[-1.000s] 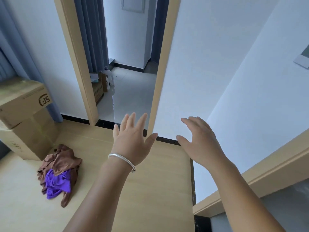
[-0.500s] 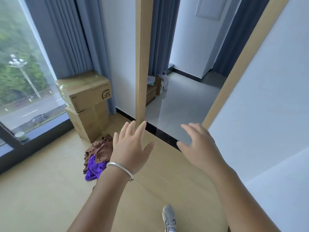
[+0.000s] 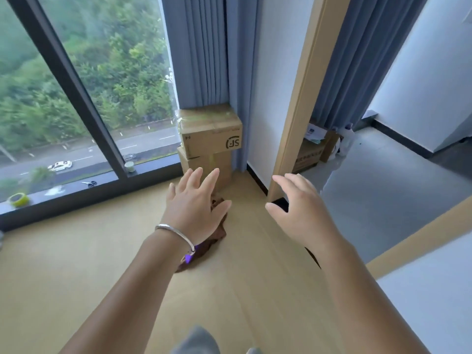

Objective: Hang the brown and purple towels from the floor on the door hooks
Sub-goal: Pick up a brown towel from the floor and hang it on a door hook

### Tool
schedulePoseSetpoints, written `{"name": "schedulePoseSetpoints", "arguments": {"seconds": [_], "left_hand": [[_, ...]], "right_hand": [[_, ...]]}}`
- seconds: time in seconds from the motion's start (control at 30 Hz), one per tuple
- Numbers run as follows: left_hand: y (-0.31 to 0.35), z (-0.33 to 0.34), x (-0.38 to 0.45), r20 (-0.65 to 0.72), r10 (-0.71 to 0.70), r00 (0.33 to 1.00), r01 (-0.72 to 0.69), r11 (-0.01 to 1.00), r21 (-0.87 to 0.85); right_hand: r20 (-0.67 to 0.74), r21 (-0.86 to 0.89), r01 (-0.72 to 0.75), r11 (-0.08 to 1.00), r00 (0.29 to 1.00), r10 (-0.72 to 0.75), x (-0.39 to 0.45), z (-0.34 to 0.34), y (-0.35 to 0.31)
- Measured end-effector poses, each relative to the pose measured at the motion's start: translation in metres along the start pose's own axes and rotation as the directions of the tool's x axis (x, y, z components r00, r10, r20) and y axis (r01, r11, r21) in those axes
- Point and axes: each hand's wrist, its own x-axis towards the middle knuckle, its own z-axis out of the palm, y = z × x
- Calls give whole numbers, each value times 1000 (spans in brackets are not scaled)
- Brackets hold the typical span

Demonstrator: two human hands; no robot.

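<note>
A brown towel (image 3: 213,242) lies crumpled on the light wooden floor, mostly hidden behind my left hand and wrist. Only a small corner of the purple towel (image 3: 188,258) peeks out below my silver bracelet. My left hand (image 3: 195,208) is stretched out in front of the pile, fingers apart, holding nothing. My right hand (image 3: 297,208) reaches forward to the right of the pile, near the foot of the door frame, also with fingers spread and nothing in it. No door hooks are in view.
Two stacked cardboard boxes (image 3: 210,139) stand in the corner just beyond the towels, beside blue curtains (image 3: 207,52). A large window (image 3: 84,93) fills the left, with tape and scissors on its sill. The wooden door frame (image 3: 300,98) opens onto a grey-floored room at right.
My view has swung left and closer to the window corner. The towel pile, earlier in plain sight left of my left hand, now lies behind that hand. Both hands stay spread and hold nothing.
</note>
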Motion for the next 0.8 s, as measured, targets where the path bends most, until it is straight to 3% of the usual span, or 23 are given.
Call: {"name": "schedulePoseSetpoints", "arguments": {"seconds": [0.5,0.8], "left_hand": [[-104,47,82,41,-397,917,398,917,1],[-217,114,192,195,-578,793,599,798,-69]], "right_hand": [[320,-1,179,984,932,-169,155,101,-3],[593,-110,296,949,786,-176,303,211,-29]]}}
